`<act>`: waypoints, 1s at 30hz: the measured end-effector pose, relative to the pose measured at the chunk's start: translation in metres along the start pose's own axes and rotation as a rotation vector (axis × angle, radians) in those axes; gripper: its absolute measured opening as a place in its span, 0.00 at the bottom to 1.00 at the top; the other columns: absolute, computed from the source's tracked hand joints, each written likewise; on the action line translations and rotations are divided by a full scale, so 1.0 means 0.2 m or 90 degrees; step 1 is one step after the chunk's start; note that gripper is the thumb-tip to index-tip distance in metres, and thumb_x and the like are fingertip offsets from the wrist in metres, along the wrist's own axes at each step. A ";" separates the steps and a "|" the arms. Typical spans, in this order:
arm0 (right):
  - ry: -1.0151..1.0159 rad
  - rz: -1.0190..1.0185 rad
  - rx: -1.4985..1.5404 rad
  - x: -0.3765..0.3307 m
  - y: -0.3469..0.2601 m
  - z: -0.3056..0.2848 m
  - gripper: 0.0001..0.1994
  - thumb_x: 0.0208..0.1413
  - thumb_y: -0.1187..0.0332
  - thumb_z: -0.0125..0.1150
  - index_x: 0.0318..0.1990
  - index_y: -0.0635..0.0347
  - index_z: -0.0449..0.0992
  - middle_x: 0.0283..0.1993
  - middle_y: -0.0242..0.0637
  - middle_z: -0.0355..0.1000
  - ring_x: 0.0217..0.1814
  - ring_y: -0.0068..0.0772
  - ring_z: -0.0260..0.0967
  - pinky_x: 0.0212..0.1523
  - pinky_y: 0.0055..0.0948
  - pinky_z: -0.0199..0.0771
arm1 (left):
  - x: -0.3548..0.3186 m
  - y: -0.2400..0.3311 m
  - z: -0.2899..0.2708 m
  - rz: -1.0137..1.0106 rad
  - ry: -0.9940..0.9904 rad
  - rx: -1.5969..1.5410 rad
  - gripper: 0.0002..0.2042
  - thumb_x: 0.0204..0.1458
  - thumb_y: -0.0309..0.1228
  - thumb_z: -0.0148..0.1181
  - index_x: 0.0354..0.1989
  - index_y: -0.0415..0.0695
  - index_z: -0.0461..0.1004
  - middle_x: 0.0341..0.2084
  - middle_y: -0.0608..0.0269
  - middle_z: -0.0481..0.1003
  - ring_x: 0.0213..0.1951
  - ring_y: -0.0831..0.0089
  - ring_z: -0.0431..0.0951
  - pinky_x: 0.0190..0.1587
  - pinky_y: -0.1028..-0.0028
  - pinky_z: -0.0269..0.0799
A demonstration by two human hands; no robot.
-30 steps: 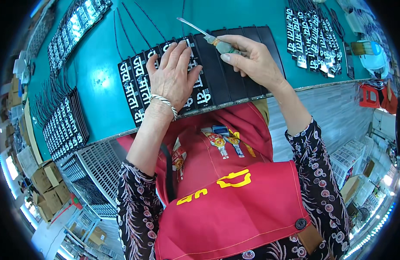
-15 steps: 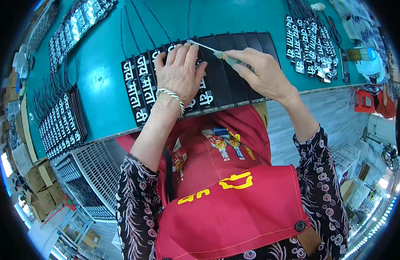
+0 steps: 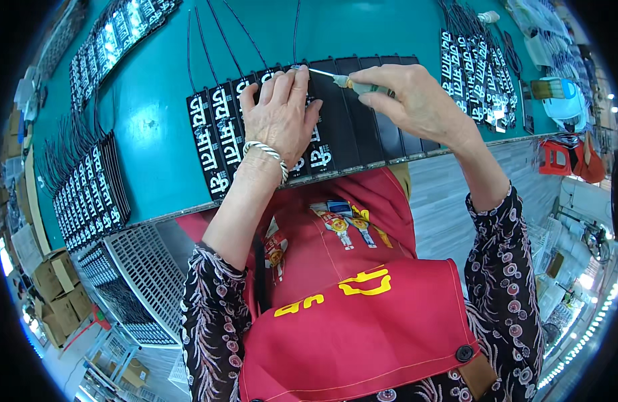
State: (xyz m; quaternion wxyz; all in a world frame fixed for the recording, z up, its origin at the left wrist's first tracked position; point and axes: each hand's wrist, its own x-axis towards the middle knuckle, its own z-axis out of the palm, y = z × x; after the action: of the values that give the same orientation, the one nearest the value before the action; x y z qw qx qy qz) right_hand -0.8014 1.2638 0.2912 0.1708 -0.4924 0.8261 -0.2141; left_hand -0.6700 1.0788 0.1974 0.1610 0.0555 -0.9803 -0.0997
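My right hand [image 3: 426, 104] is closed around the pale, see-through handle of a screwdriver [image 3: 342, 81]. The thin metal shaft points left, and its tip reaches the fingertips of my left hand [image 3: 279, 124] at the far edge of a row of black strips. That left hand lies flat, fingers stretched out, on strips with white lettering [image 3: 205, 151], partly hiding them. Thin black wires [image 3: 222, 40] run away from their far ends. To the right, plain black strips [image 3: 379, 124] lie side by side, with my right hand above them.
More lettered strips with wires lie in a stack at left [image 3: 91, 194], a bundle at far left [image 3: 121, 40] and a pile at right [image 3: 470, 80]. A brush [image 3: 549, 88] lies beside the pile. Below the table edge stands a white plastic crate [image 3: 145, 275]; a red stool [image 3: 555, 157] is at right.
The screwdriver tip has shifted slightly right and nearer, to my left fingertips. My right hand and forearm have moved a little right. The left hand stays on the strips.
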 end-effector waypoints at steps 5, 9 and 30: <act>-0.040 0.016 -0.022 0.09 -0.04 -0.06 0.15 0.59 0.68 0.60 0.51 0.64 0.79 0.43 0.47 0.80 0.43 0.44 0.78 0.44 0.34 0.76 | 0.01 -0.05 0.00 -0.004 -0.014 -0.026 0.29 0.56 0.43 0.62 0.65 0.46 0.66 0.53 0.64 0.72 0.57 0.67 0.70 0.60 0.54 0.57; -0.074 0.000 -0.025 0.20 -0.06 -0.11 0.14 0.60 0.68 0.59 0.50 0.64 0.80 0.40 0.46 0.81 0.39 0.42 0.79 0.42 0.33 0.77 | 0.03 -0.10 -0.02 -0.007 -0.018 -0.032 0.30 0.55 0.42 0.64 0.65 0.45 0.66 0.51 0.64 0.72 0.57 0.68 0.70 0.60 0.55 0.58; -0.313 0.086 -0.262 0.82 -0.36 -0.39 0.12 0.51 0.69 0.60 0.40 0.65 0.82 0.36 0.51 0.79 0.39 0.53 0.78 0.42 0.43 0.77 | 0.19 -0.28 -0.08 -0.027 0.023 -0.137 0.34 0.50 0.44 0.66 0.63 0.39 0.66 0.47 0.58 0.72 0.54 0.64 0.71 0.58 0.53 0.59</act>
State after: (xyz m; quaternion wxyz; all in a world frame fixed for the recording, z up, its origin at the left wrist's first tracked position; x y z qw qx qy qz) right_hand -0.8613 1.1019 0.3828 0.2756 -0.4973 0.8172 0.0943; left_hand -0.6968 1.0163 0.2120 0.1818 0.0605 -0.9595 -0.2066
